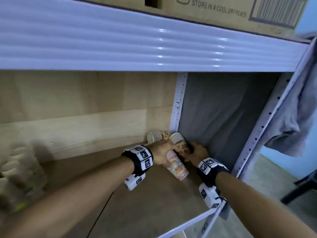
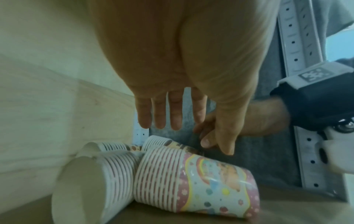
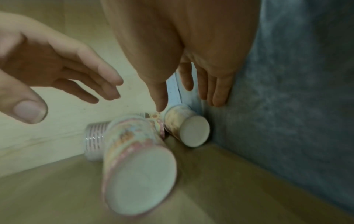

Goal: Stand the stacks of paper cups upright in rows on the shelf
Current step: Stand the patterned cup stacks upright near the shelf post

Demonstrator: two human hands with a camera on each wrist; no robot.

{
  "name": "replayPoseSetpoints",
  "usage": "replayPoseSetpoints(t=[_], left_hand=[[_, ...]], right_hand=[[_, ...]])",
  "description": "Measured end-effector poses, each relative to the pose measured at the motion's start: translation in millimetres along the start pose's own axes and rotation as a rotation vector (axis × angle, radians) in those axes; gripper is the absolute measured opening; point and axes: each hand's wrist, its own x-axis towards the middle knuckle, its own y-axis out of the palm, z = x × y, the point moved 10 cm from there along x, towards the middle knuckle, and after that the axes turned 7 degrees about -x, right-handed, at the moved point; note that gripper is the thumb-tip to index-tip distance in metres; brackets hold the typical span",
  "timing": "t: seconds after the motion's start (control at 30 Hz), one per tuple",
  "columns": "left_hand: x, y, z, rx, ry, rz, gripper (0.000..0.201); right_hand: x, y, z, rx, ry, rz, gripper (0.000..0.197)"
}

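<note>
since all the cup stacks (image 2: 195, 186) under both hands lie toppled on the shelf (image 1: 154, 212), nothing's upright yet, left hand (image 2: 172, 109) and right hand (image 3: 206, 84) spread, gripping nothing.

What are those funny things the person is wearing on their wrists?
Each wrist has a black strap carrying white blocks printed with black-and-white square codes. A small white camera box hangs under the left wrist, and another under the right. The forearms are bare, with no sleeves or gloves.

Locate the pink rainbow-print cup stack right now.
Head view: the pink rainbow-print cup stack lies on its side on the shelf board, right of centre, between the left hand and right hand.
</note>
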Motion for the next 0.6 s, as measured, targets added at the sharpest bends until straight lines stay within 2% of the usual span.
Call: replayPoseSetpoints(t=[0.17,0.4,0.6], left_hand=[[22,17,-7,0.106,0.105,0.042,0.06],[41,38,-5,0.189,0.194,0.097,0.052],[47,49,-1,0.24,0.206,0.126,0.069]], right_hand=[[8,20,-14,0.047,0.051,0.02,0.065],[19,34,-19,0.108,0.046,0.022,0.067],[25,42,-24,0.117,0.043,0.015,0.053]])
